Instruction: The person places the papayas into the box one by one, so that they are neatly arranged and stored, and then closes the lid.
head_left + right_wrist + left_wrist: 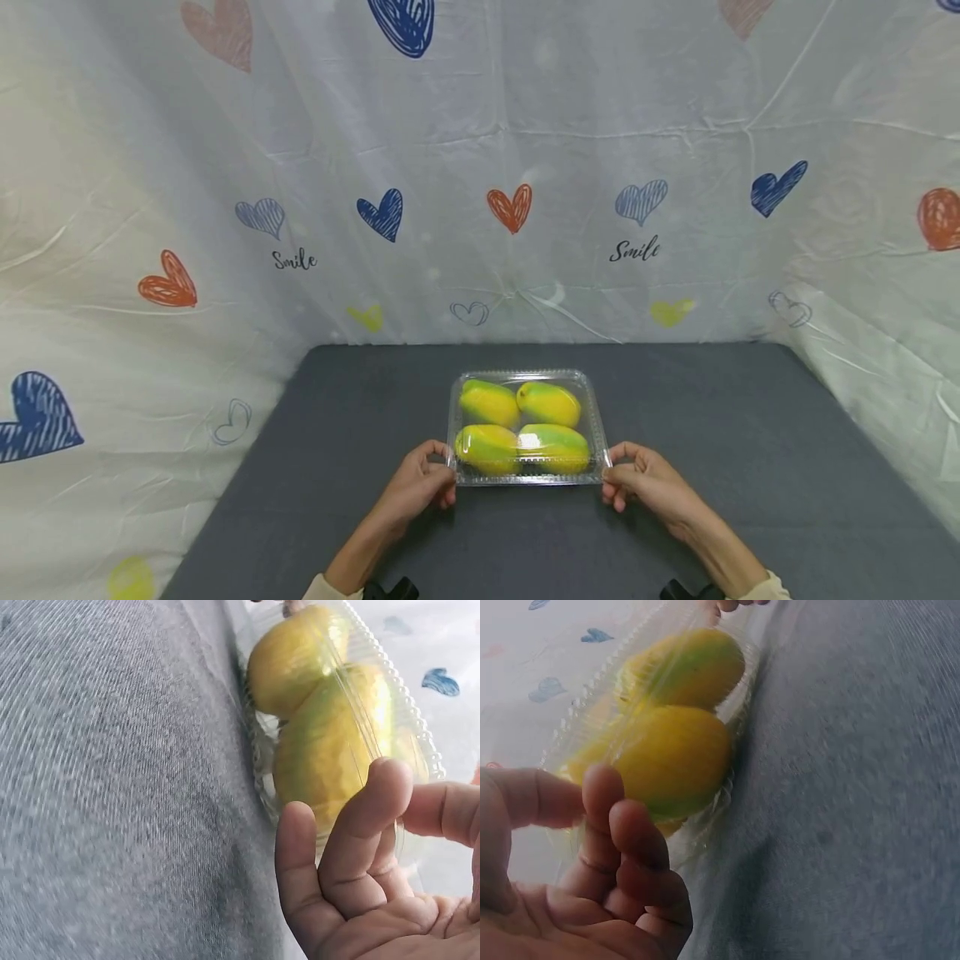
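Observation:
A clear plastic clamshell box with several yellow-green mangoes inside sits near the middle of the grey table, its lid down. My left hand pinches the box's near left corner between thumb and fingers. At the near right corner, my right hand does the same. In the left wrist view the left hand has its fingertips at the plastic rim, the mangoes just beyond. The right wrist view shows the right hand with thumb and fingers on the rim, beside the mangoes.
The dark grey tabletop spreads around the box on every side. Behind it and along both sides hangs a white curtain printed with hearts and the word "Smile".

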### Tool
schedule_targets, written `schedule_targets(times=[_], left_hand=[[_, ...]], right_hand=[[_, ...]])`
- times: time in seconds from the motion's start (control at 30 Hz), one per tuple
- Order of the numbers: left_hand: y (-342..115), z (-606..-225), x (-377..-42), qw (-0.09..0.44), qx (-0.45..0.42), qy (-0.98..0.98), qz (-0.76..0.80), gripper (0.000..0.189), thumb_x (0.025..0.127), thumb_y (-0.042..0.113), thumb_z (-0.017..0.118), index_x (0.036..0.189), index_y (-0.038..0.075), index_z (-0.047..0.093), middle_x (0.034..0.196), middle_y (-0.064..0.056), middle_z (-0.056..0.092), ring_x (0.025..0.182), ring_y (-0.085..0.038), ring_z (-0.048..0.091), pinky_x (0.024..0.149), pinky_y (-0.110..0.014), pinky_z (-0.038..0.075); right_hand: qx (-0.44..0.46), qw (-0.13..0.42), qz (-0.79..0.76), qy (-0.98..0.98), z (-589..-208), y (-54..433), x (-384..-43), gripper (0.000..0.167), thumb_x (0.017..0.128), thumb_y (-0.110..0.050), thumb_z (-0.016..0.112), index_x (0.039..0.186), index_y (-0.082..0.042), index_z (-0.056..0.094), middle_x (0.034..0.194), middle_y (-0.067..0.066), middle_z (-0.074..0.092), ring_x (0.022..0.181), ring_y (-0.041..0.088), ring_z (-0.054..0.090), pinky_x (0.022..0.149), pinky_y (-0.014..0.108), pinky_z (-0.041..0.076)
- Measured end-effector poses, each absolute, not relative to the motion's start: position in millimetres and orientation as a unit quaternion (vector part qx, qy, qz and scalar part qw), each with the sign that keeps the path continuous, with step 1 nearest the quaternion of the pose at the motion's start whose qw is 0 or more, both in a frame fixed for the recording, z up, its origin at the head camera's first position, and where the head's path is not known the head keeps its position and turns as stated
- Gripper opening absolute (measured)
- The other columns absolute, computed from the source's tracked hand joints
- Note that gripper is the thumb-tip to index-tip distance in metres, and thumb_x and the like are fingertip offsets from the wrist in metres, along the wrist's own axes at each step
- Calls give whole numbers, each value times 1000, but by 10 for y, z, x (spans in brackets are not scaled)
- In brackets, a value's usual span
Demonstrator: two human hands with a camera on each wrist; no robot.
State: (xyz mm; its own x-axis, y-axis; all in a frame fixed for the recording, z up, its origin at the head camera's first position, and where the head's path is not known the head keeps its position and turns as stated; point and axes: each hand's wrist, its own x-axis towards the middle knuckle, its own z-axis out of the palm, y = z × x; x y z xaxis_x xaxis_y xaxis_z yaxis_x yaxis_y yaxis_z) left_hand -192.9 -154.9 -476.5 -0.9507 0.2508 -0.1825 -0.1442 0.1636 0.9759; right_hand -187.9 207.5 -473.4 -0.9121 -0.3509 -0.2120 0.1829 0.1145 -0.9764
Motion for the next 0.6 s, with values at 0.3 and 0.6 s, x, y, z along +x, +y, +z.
schedule_targets(times=[0.3,0.6], left_hand=[[-1571,-4764,-1938,172,27,740,649,29,91,8,56,118,1,48,58,1,60,55,-14,59,58,-29,53],[-1638,-4782,-1941,173,46,744,643,30,97,14,57,121,-1,51,58,1,62,56,-14,60,58,-28,51]], right_hand=[[-49,221,-645,730,-4695,2112,-1882,53,101,-15,58,139,14,35,75,-1,69,62,12,62,71,34,58],[-55,228,-637,734,-4654,2143,-1880,71,105,-29,57,153,12,24,81,0,71,64,13,63,75,35,58]])
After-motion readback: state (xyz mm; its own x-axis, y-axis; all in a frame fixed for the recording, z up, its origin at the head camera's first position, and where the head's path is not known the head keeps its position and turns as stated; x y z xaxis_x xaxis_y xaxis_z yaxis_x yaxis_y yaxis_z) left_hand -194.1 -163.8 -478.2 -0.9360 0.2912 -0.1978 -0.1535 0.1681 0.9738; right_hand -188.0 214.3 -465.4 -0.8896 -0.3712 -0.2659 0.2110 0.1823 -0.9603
